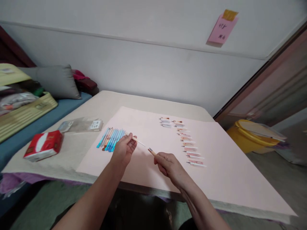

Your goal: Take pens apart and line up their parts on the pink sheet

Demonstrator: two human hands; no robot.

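Note:
My left hand (126, 143) is closed on a pale pen part (134, 139), from which a thin white stick (141, 143) points to the right. In my right hand (168, 163) is a pen barrel (151, 151) with a brown end, aimed at the stick. A small gap separates the two pieces. Left of my left hand lies a row of blue and brown pens (109, 139), side by side. Several white pen parts with dark tips (189, 143) are laid out in a column to the right, beyond my right hand.
A pink sheet (227, 179) covers much of the table. To the left are a red tissue pack (44, 145) and a clear plastic bag (81, 125). A yellow bucket (244, 137) stands on the floor at right. Behind the table, a pink note (222, 30) hangs on the wall.

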